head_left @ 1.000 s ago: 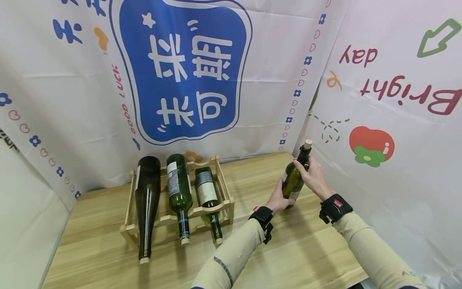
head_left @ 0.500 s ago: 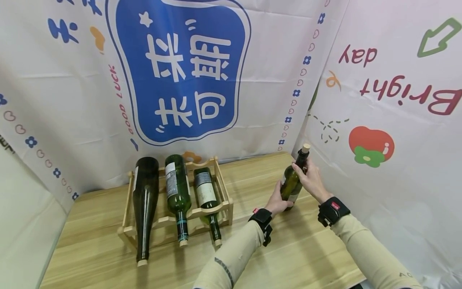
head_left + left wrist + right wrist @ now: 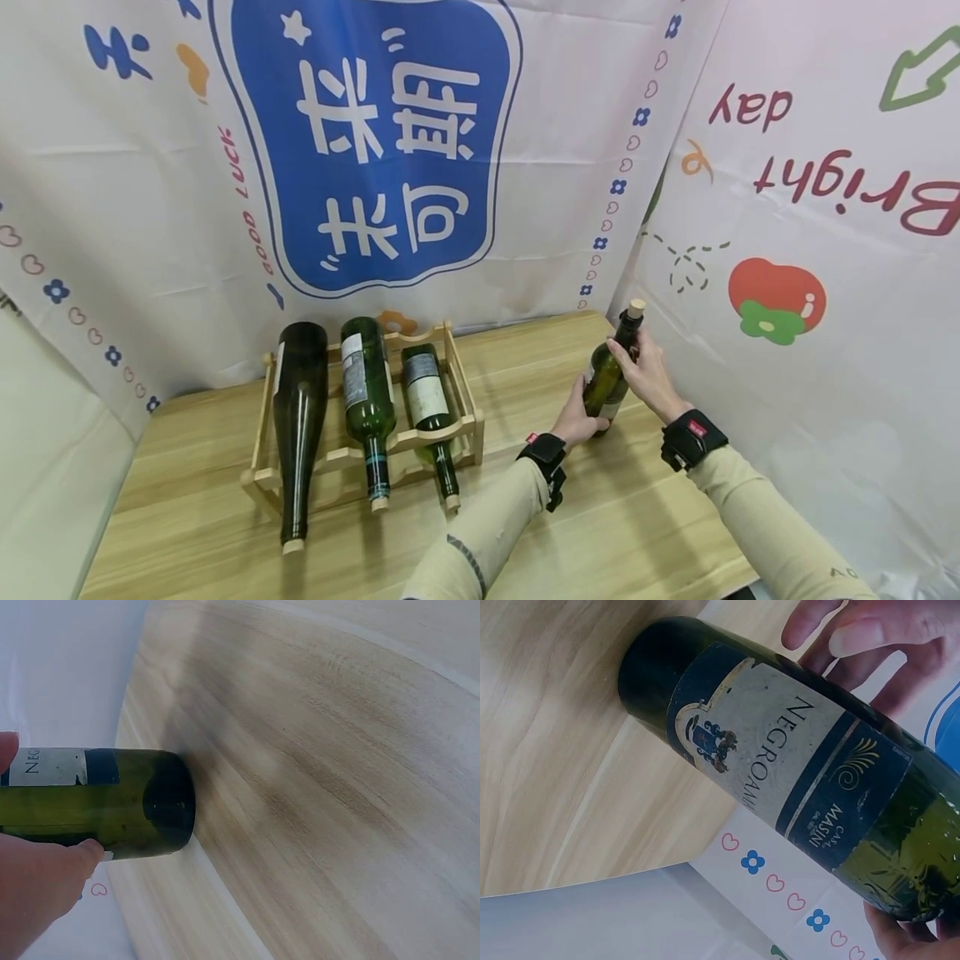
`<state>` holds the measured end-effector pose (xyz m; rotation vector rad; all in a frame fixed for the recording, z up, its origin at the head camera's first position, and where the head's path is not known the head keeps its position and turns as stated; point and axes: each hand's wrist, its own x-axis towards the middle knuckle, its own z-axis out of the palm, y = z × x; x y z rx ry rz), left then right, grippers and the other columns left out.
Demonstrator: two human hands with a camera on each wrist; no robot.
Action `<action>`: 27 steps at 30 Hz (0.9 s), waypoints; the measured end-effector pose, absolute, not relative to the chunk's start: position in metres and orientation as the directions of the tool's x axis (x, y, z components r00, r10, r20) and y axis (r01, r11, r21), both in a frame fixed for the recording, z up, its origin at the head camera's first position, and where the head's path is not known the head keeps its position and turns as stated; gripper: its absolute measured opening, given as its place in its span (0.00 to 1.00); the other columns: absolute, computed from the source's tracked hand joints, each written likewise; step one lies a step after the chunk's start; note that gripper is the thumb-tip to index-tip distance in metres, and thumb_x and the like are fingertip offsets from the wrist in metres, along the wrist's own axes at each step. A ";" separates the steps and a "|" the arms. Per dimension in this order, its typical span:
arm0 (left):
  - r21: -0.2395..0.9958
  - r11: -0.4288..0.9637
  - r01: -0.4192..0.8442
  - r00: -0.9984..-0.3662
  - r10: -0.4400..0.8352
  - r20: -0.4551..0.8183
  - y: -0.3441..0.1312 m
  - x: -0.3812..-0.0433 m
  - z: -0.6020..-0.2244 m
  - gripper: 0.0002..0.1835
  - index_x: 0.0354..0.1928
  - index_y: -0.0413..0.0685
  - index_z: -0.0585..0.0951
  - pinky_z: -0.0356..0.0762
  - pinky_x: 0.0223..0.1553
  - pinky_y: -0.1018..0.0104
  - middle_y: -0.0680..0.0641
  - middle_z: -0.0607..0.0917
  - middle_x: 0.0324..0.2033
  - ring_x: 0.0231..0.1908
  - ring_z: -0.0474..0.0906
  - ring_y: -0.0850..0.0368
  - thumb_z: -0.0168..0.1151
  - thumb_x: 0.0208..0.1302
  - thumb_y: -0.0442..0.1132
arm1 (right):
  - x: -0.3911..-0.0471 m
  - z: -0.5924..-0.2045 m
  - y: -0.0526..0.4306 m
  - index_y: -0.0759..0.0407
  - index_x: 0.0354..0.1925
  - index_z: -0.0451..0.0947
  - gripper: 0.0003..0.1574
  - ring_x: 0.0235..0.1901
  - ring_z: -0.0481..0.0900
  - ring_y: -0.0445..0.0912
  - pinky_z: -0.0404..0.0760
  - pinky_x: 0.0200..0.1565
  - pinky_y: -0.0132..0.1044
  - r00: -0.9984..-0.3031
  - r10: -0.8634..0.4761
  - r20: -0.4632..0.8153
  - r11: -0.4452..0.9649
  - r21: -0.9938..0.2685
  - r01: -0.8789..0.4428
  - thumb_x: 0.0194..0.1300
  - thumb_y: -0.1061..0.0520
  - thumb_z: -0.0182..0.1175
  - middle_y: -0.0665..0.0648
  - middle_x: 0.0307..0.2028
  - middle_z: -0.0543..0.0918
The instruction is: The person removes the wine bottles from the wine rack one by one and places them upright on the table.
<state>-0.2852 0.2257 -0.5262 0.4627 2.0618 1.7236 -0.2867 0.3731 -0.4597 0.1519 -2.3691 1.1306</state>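
A green glass wine bottle (image 3: 602, 379) with a cork (image 3: 636, 309) in its mouth stands leaning slightly on the right side of the table, its base at the wood. My left hand (image 3: 577, 417) grips the bottle's lower body, fingers on one side and thumb on the other. Higher up, my right hand (image 3: 649, 373) holds it around the shoulder and neck. In the right wrist view a blue and white label (image 3: 780, 735) reading "NEGROAM..." faces the camera. The left wrist view shows the bottle's dark base (image 3: 171, 802) at the tabletop.
To the left, a wooden wine rack (image 3: 478, 427) carries three corked bottles lying neck forward: a long dark one (image 3: 300, 417), a green one (image 3: 369, 392) and a smaller one (image 3: 430, 398). Printed white cloth (image 3: 555, 208) hangs behind and right of the wooden table (image 3: 555, 533).
The bottle's neck has tipped slightly left since one second ago, with both hands keeping their hold. The rack and its bottles appear shifted a little left as the head view moves.
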 end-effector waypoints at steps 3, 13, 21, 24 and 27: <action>0.980 0.197 0.005 -0.864 0.494 -0.095 0.225 -0.286 -0.527 0.51 0.76 0.52 0.48 0.59 0.70 0.48 0.43 0.59 0.73 0.71 0.59 0.44 0.65 0.55 0.28 | -0.287 -0.459 0.371 0.67 0.59 0.67 0.24 0.52 0.81 0.63 0.79 0.51 0.58 -0.862 0.100 0.497 0.646 -0.691 -0.324 0.71 0.55 0.55 0.70 0.51 0.82; 0.972 0.233 -0.024 -0.863 0.485 -0.137 0.215 -0.284 -0.528 0.49 0.76 0.53 0.46 0.58 0.71 0.48 0.45 0.55 0.75 0.73 0.54 0.45 0.63 0.58 0.31 | -0.283 -0.460 0.370 0.65 0.61 0.65 0.25 0.52 0.80 0.60 0.80 0.48 0.38 -0.862 0.066 0.503 0.675 -0.658 -0.333 0.70 0.57 0.56 0.68 0.52 0.82; 0.967 0.256 -0.007 -0.889 0.440 -0.123 0.196 -0.277 -0.526 0.48 0.76 0.50 0.49 0.58 0.71 0.48 0.44 0.56 0.74 0.73 0.54 0.45 0.64 0.57 0.32 | -0.274 -0.464 0.372 0.65 0.60 0.66 0.33 0.53 0.77 0.65 0.74 0.53 0.59 -0.902 0.125 0.412 0.742 -0.643 -0.191 0.70 0.43 0.55 0.71 0.52 0.78; 0.958 0.285 0.037 -0.898 0.430 -0.093 0.189 -0.274 -0.527 0.48 0.76 0.48 0.49 0.59 0.71 0.50 0.43 0.57 0.74 0.73 0.55 0.46 0.63 0.55 0.30 | -0.266 -0.472 0.372 0.66 0.65 0.62 0.41 0.57 0.73 0.67 0.70 0.57 0.62 -0.912 0.178 0.368 0.763 -0.637 -0.108 0.68 0.39 0.55 0.73 0.57 0.74; 0.937 0.333 0.106 -0.905 0.422 -0.048 0.181 -0.271 -0.528 0.47 0.75 0.46 0.50 0.59 0.71 0.52 0.42 0.57 0.74 0.73 0.55 0.47 0.60 0.54 0.28 | -0.255 -0.482 0.368 0.67 0.70 0.55 0.50 0.60 0.68 0.68 0.66 0.59 0.64 -0.913 0.248 0.325 0.769 -0.639 -0.019 0.67 0.35 0.54 0.75 0.62 0.69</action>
